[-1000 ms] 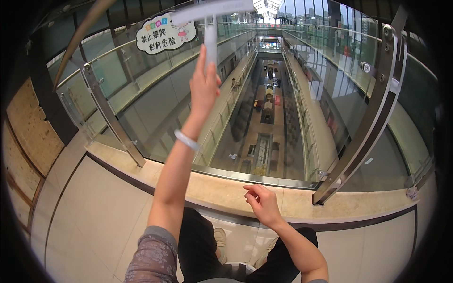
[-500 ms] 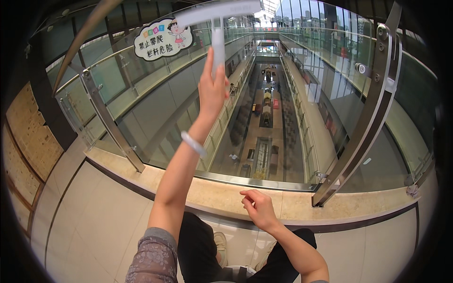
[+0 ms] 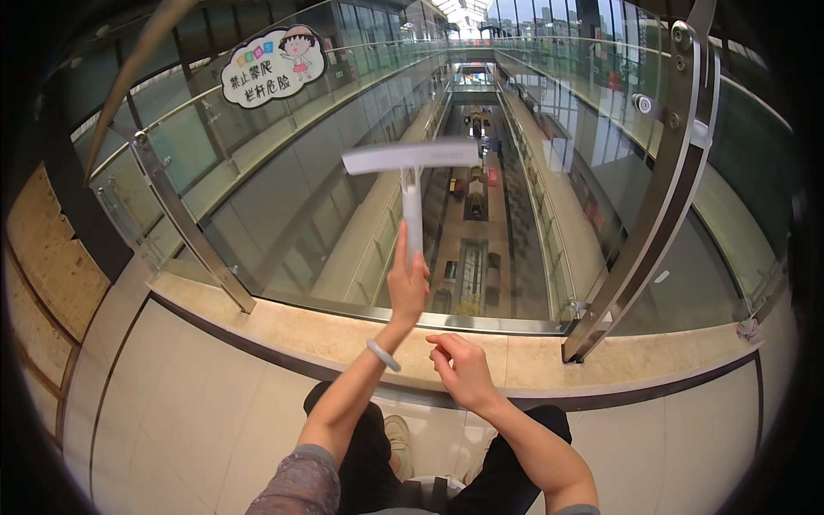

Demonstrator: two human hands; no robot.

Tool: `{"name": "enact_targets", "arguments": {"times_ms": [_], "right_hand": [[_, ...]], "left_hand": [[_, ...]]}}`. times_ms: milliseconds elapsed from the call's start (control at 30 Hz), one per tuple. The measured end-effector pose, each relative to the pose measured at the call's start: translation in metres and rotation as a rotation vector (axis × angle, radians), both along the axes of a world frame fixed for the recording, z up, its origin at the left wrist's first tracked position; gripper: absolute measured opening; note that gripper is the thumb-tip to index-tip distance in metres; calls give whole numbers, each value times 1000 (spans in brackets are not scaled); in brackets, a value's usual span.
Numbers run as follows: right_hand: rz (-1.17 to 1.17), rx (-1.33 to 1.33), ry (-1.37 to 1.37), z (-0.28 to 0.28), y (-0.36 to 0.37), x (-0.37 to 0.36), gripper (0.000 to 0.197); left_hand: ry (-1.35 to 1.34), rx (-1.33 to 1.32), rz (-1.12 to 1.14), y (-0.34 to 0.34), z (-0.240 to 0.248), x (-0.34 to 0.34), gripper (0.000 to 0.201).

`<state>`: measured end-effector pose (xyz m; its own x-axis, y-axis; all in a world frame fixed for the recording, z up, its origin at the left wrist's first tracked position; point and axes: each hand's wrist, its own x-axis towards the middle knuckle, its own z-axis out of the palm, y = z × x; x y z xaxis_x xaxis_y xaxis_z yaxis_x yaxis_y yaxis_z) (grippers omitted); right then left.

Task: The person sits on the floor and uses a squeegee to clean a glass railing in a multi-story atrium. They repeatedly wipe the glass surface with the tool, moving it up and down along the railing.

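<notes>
My left hand (image 3: pixel 407 287) is closed around the handle of a white T-shaped squeegee (image 3: pixel 412 210), its index finger laid along the handle. The wide head of the tool is raised in front of the lower half of a clear glass railing panel (image 3: pixel 318 232) and looks slightly blurred. Whether the blade touches the glass I cannot tell. A pale bangle (image 3: pixel 383 354) circles my left wrist. Lower and to the right, my right hand (image 3: pixel 463 369) hovers over the beige stone ledge (image 3: pixel 532 352), its fingers loosely curled in with nothing visible in them.
Metal posts (image 3: pixel 635 232) frame the panel on both sides. A cartoon sign (image 3: pixel 275 67) sits on its upper left. Beyond the glass, a deep atrium drops to a lower floor. A crumpled cloth (image 3: pixel 749 331) lies at the ledge's right end. Wooden boards (image 3: pixel 39 292) stand at left.
My left hand has brought the squeegee down from the top of the panel to its lower half, a little to the right. My right hand has hardly moved.
</notes>
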<state>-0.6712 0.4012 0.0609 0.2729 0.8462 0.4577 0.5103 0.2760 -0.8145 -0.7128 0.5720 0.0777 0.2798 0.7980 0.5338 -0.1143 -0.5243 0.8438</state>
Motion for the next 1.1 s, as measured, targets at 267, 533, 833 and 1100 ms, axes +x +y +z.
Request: {"name": "enact_targets", "arguments": {"times_ms": [267,533,833,1100], "right_hand": [[-32,56,12,2,1,3,20],[-58,48,-4,2,1,7,22],[-59,26,30,9,-5,9,23],[-74,56,94,24,-17,16,22]], "left_hand": [[-120,213,1,46,162,8,56],[-50,-25,-81,5,-47,14,58],[-350,-336,-223,-33,-69,21,60],[-658,-373,-251,22,41,15,71]]}}
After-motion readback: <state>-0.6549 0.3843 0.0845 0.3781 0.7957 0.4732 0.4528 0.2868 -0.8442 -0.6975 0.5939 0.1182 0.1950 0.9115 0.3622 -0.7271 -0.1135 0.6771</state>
